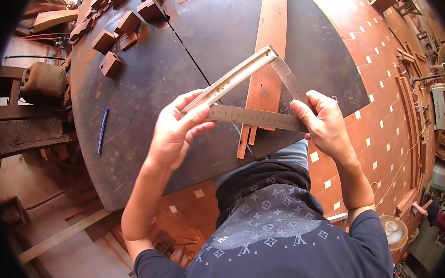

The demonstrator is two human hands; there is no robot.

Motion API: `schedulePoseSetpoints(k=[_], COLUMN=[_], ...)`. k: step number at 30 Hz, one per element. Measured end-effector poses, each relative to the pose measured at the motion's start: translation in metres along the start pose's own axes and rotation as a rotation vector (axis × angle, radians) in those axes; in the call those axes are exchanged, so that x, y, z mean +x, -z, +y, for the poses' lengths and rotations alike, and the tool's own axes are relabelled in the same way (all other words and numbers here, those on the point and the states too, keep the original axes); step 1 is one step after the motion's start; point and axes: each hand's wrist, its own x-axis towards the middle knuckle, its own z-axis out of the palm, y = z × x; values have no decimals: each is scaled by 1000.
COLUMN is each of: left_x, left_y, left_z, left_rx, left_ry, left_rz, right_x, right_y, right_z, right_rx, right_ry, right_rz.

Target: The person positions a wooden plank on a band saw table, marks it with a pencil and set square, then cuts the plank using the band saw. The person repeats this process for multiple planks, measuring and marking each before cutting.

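Observation:
Above the dark tabletop [187,70], I hold a metal try square [239,74] and a steel ruler [254,116] together as a triangle. My left hand [173,129] is closed, pinching the end of the square's thick stock and the ruler's left end between thumb and fingers. My right hand [327,125] is closed around the end of the square's thin blade and the ruler's right end. The square's corner points away from me. Beneath it lie reddish wooden boards [272,31], their near ends close to the table's front edge.
A blue pen [102,130] lies on the table's left side. Several reddish wood blocks [104,40] sit at the far left. A dark seam crosses the tabletop. On the tiled floor at right stand a fan [392,230] and long timber [410,132]; another person [436,215] is farther off.

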Motion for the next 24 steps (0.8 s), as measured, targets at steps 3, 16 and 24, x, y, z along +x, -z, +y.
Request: schedulePoseSetpoints(k=[3,16,24], left_x=[-1,2,2], left_y=[-12,-21,-19], left_z=[-17,-48,-49], left_rx=[-189,-353,-299], left_ry=[42,78,55], left_rz=[-51,-101,-102], right_x=[3,-1,-5], right_y=[-1,7,3], right_z=[-2,6,8], right_rx=[-8,-44,-7], right_ry=[12,-2,4], right_rz=[-4,11,45])
